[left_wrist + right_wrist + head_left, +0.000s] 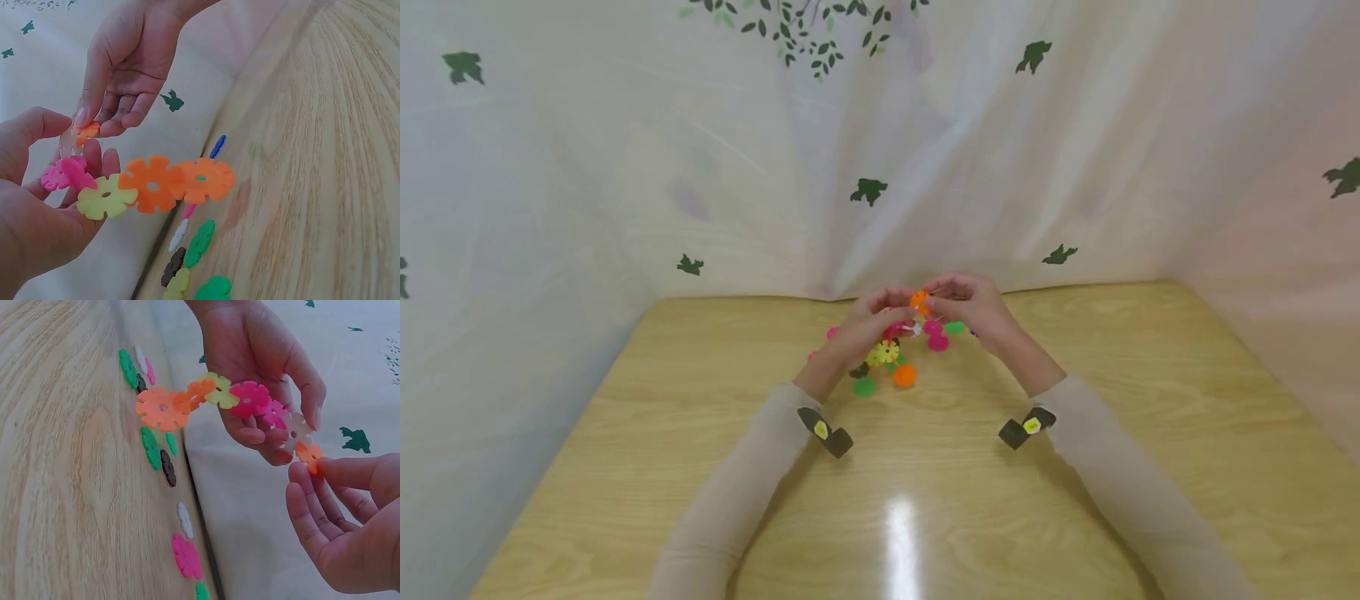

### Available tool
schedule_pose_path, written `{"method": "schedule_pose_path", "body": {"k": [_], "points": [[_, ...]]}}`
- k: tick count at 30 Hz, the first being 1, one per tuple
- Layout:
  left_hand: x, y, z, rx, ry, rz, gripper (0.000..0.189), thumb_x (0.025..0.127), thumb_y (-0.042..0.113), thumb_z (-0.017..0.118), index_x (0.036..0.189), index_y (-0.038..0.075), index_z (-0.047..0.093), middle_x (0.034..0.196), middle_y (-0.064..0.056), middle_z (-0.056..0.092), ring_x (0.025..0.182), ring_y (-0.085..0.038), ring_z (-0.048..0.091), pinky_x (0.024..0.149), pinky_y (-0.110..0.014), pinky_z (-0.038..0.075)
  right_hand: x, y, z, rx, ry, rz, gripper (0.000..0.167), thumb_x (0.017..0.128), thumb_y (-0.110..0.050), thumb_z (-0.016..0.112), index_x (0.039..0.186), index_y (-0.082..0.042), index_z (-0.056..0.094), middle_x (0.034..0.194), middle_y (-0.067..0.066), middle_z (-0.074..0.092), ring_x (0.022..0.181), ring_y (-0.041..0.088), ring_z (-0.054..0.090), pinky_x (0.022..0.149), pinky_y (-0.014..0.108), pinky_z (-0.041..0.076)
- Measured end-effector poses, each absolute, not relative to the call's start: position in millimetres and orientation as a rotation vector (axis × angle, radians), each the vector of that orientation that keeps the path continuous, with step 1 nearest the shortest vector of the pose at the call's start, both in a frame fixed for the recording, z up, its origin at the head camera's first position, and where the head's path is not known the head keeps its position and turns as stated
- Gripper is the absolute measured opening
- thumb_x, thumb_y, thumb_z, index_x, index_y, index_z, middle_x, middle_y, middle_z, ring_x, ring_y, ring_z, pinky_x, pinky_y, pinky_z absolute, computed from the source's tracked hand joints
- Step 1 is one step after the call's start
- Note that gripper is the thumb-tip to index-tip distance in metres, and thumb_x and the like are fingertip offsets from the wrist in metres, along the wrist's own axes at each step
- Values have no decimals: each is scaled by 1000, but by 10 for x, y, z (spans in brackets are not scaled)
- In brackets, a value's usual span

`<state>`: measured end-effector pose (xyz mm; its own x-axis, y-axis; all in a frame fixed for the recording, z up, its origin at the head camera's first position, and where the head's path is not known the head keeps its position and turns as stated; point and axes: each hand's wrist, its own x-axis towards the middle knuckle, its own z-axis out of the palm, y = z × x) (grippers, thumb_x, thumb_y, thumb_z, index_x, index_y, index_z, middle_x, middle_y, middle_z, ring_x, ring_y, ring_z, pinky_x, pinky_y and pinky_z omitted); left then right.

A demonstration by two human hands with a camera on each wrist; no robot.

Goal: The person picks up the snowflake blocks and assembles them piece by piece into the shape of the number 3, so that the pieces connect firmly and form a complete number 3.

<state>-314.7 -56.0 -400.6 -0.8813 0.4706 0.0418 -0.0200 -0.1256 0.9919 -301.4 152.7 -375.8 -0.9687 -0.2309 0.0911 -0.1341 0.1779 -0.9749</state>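
Observation:
My left hand [868, 323] holds a chain of interlocked flower-shaped plastic discs, its thumb and fingers about the white disc [295, 432]. From there the chain runs through two pink discs [250, 398] and a yellow disc [107, 196] to two orange discs [150, 185] hanging past the palm. With thumb and fingertips, my right hand [981, 310] pinches another orange disc [309, 456] at the white disc's edge. These two discs touch; whether their slots are locked together I cannot tell.
Loose flower discs lie on the wooden table [925, 467] beneath the hands, among them green [200, 244], pink [187, 556], dark brown [168, 468] and white [184, 520] ones. Behind the table's far edge hangs a pale curtain [760, 208] with leaf and bird prints.

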Motion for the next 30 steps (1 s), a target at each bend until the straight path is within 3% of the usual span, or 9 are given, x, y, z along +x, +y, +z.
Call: {"method": "schedule_pose_path", "body": {"k": [6, 11, 16, 23, 30], "points": [[-3127, -567, -4038, 480, 1864, 2072, 32, 100, 4, 58, 131, -3, 55, 111, -3, 59, 94, -16, 64, 86, -26, 62, -3009, 1513, -3785, -338, 2352, -1898, 30, 97, -14, 70, 124, 0, 66, 104, 4, 73, 92, 25, 73, 89, 45, 62], [-3128, -556, -4045, 459, 1882, 2081, 33, 98, 3, 58, 130, -4, 56, 108, -3, 59, 93, -17, 64, 86, -26, 62, -3026, 1501, -3797, -332, 2337, -1897, 31, 98, -17, 70, 124, 0, 66, 104, 5, 73, 96, 28, 73, 95, 51, 59], [-3143, -540, -4055, 449, 1877, 2100, 32, 97, 3, 58, 128, -4, 56, 101, -3, 58, 88, -15, 64, 84, -26, 62, -3066, 1565, -3766, -292, 2345, -1841, 36, 101, -22, 64, 129, 1, 61, 111, 10, 71, 95, 23, 73, 97, 50, 59], [-3145, -568, -4038, 451, 1893, 2115, 25, 97, -2, 54, 122, -3, 56, 95, -2, 60, 88, -16, 63, 97, -42, 59, -3175, 1803, -3702, -258, 2354, -1783, 45, 103, -26, 61, 136, 5, 55, 115, 19, 70, 95, 22, 72, 95, 44, 60], [-3153, -580, -4044, 430, 1876, 2107, 23, 98, 0, 54, 121, 3, 55, 97, -4, 59, 93, -22, 61, 106, -52, 53, -3245, 2103, -3751, -265, 2459, -1521, 43, 101, -20, 63, 133, 8, 55, 116, 17, 71, 98, 25, 72, 92, 40, 61]]}}
